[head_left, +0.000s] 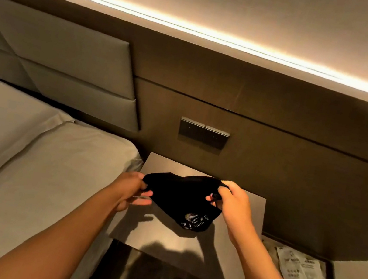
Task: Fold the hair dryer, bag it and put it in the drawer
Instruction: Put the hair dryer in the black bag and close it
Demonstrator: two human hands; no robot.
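A bed with pale grey bedding and plump pillows [26, 160] fills the left of the view, pushed up against a padded grey headboard [68, 65] and a dark wood-grain wall panel [273, 155] lit from above by a warm light strip. Set into that panel is a pair of grey metal switch plates [203, 133], placed within reach of someone lying down.

Beside the bed stands a dark brown bedside surface [160, 238], its flat top bare under the hands, which gives room to work over it. To its right, lower down, some printed white paper packets [301, 275] lie in a recess. No drawer can be made out as open or shut from here.

Held above the surface is a black cloth pouch with a white printed logo [182, 200]. It sags and bulges in the middle, which suggests the hair dryer is already inside, though the dryer itself is hidden and I cannot confirm this.

The left hand [132, 189] pinches the pouch's left edge between thumb and fingers; the right hand [230, 204] is closed on the right edge near the mouth. Gripping opposite sides like this, pulled apart, reads as drawing the opening tight or straightening it before stowing. Bagging looks nearly done; the drawer step remains.
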